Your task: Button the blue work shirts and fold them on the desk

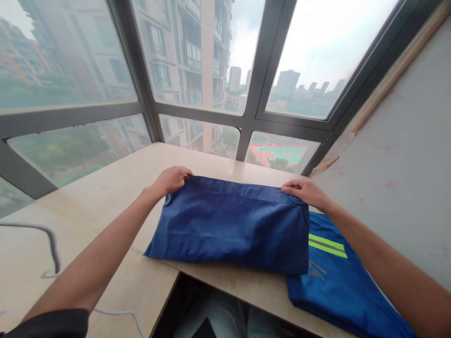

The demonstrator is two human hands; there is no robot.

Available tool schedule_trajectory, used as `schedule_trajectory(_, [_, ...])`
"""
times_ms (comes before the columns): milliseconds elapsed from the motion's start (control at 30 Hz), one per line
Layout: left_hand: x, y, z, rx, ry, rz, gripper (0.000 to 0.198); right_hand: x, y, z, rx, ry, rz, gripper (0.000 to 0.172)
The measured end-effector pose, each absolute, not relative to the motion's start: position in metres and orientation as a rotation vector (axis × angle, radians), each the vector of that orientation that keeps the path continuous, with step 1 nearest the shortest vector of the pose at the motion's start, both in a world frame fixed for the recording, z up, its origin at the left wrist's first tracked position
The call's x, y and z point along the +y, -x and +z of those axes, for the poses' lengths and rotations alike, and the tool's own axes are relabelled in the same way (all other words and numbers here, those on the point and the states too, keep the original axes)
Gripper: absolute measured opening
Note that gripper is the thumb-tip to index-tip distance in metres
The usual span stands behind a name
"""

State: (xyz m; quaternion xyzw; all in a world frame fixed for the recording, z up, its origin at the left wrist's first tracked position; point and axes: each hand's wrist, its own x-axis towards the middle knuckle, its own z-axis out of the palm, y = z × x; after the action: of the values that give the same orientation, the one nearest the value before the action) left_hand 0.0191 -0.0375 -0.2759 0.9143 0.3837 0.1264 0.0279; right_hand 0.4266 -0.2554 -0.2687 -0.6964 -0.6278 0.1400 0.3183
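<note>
A folded dark blue garment is held up by its far edge, its lower edge resting along the wooden surface. My left hand pinches its upper left corner, fingers closed on the cloth. At the upper right corner my right hand grips the same edge between thumb and fingers. The cloth hangs fairly flat between both hands, with a seam running below the top edge. Beneath my right forearm lies a brighter blue garment with a yellow-green and grey reflective stripe; the dark cloth covers part of it.
The pale wooden surface reaches back to grey-framed windows. A dark opening lies at its near edge. A whitish cable curves at the left, and a thin cord lies lower down. At the right stands a pale wall.
</note>
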Motion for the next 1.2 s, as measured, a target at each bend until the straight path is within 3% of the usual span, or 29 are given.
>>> schedule_trajectory(300, [0.064, -0.092, -0.358, 1.067, -2.728, 0.162, 0.036, -0.154, -0.485, -0.327, -1.821, 1.954, 0.468, 0.037])
schedule_trajectory(600, [0.101, -0.105, -0.428, 1.072, -2.643, 0.040, 0.037, -0.135, -0.511, -0.409, -1.736, 2.028, 0.594, 0.037])
schedule_trajectory(733, [0.094, -0.104, -0.436, 1.185, -2.743, 0.074, 0.040, -0.136, -0.508, -0.430, -1.741, 2.036, 0.569, 0.032])
schedule_trajectory(967, [0.037, -0.124, -0.411, 1.221, -2.787, 0.444, 0.043, -0.134, -0.498, -0.428, -1.743, 2.057, 0.310, 0.026])
schedule_trajectory(1200, [-0.045, -0.152, -0.434, 1.152, -2.786, 0.191, 0.075, -0.132, -0.440, -0.423, -1.825, 2.220, -0.092, 0.035])
